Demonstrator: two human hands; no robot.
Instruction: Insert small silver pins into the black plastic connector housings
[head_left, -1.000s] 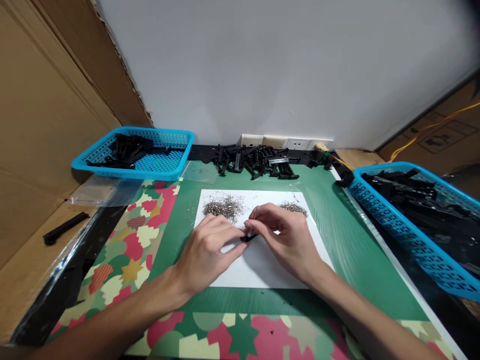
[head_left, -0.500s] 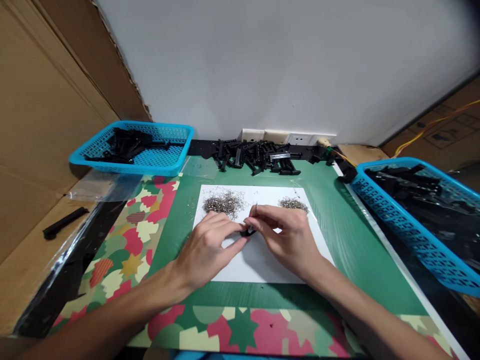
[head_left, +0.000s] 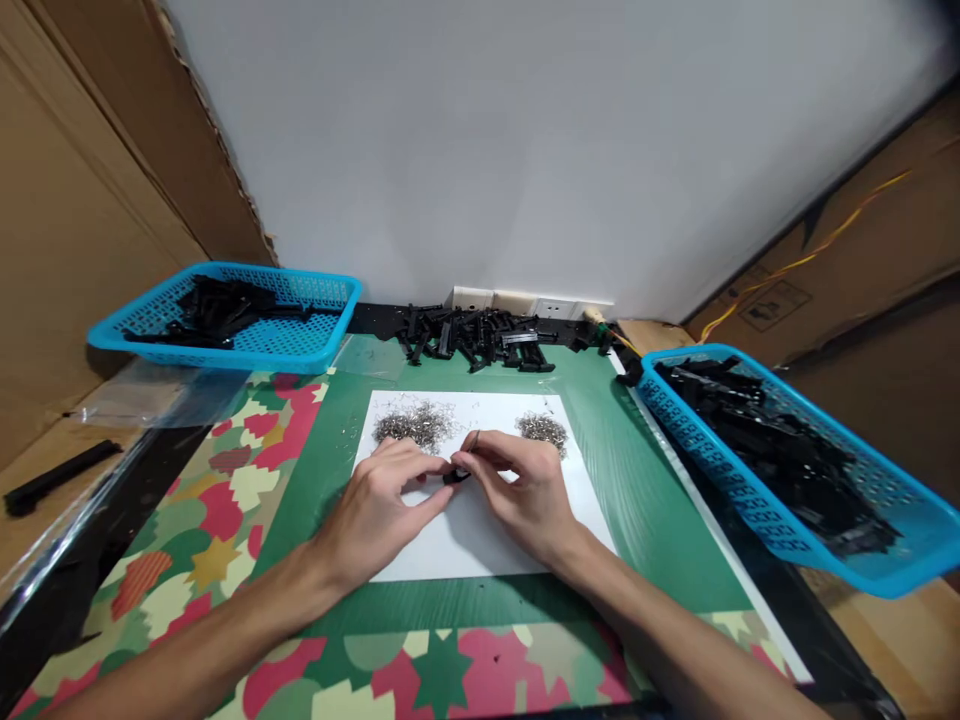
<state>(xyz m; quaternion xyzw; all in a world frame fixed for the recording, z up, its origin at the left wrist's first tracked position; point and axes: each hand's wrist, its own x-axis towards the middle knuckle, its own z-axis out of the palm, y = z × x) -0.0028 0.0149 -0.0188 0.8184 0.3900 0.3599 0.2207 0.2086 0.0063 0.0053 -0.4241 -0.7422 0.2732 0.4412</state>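
My left hand (head_left: 386, 500) pinches a small black part (head_left: 456, 476) between thumb and fingers over the white sheet (head_left: 480, 555). At the part's right end, my right hand (head_left: 525, 495) has its thumb and forefinger closed together, with a thin metal piece (head_left: 475, 440) sticking up from the fingertips. Much of the black part is hidden by the fingers. Behind my left hand lies a larger heap of small metal pieces (head_left: 416, 424), and a smaller metal heap (head_left: 543, 430) is behind my right hand.
Long black parts (head_left: 472, 335) are piled at the back by the wall sockets (head_left: 517, 305). Blue baskets of black parts stand left (head_left: 300, 357) and right (head_left: 757, 500). A single black part (head_left: 60, 477) lies on cardboard at the far left.
The view has turned somewhat to the right, so everything sits further left and slightly lower. Both hands remain together at the black part, with the same grasp.
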